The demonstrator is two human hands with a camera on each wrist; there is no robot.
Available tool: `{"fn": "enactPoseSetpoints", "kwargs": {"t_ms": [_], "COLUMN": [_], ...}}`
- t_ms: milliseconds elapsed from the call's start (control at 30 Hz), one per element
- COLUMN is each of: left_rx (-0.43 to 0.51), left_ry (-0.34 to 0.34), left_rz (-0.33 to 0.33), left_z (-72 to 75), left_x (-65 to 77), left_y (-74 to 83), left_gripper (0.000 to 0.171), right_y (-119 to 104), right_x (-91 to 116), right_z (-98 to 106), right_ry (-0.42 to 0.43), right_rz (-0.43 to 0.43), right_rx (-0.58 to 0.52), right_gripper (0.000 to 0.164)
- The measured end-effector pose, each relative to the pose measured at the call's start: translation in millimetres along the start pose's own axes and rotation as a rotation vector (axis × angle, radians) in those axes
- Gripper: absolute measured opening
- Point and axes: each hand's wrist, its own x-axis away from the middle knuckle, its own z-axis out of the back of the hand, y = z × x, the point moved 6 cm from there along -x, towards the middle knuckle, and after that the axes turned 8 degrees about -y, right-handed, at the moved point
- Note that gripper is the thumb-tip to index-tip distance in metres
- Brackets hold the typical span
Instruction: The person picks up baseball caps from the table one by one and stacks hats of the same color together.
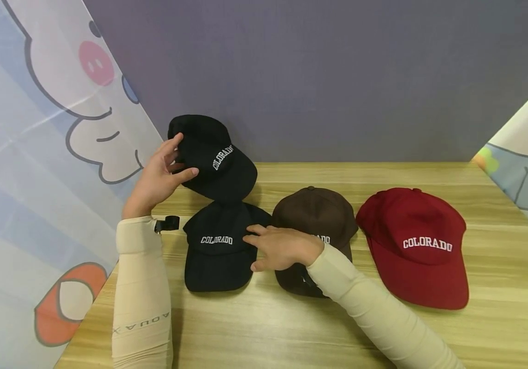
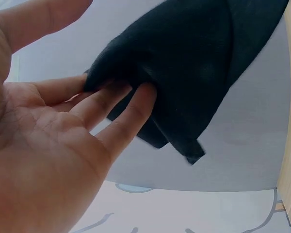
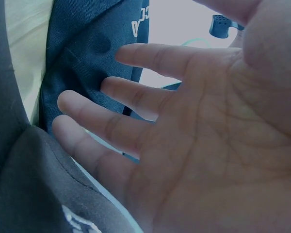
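Observation:
A black cap with white COLORADO lettering is tilted at the back left, against the grey backdrop in the head view. My left hand is at its left side. In the left wrist view its fingertips touch the dark cloth, while the thumb stands apart. Whether the cap's underside rests on the table is hidden. In front of it lies a second black cap, brim toward me. My right hand reaches its right side with spread fingers, partly covering a brown cap.
To the right of the brown cap lies a red cap with the same lettering. The wooden table meets a grey backdrop behind. Cartoon-printed cloth hangs along the left, with more of it at the far right.

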Motion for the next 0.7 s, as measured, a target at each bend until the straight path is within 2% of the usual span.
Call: {"fn": "enactPoseSetpoints", "kwargs": {"t_ms": [100,267,400,567,700], "left_rx": [0.017,0.023,0.091,0.135,0.116], "left_ry": [0.029,0.113,0.17,0.215,0.237], "left_rz": [0.01,0.0,-0.023,-0.023,0.007], "left_z": [4.1,11.2,13.0,13.5,13.1], "left_x": [4.1,7.8,8.2,6.9,5.6], "left_y": [0.1,1.4,1.8,0.2,-1.9], "left_gripper": [0.085,0.075,0.069,0.066,0.063], "right_y": [0.8,2.6,3.8,4.9,6.0], "right_x": [0.6,1.8,2.5,3.1,2.7], "right_z": [-0.5,-0.4,-0.8,-1.3,-1.4], "right_ry": [-0.011,-0.021,-0.024,-0.021,-0.015], "right_rz": [0.0,-0.003,-0.002,-0.002,-0.001], "right_rx": [-0.014,-0.013,-0.008,-0.003,0.002], "right_gripper": [0.072,0.071,0.071,0.071,0.071]}}
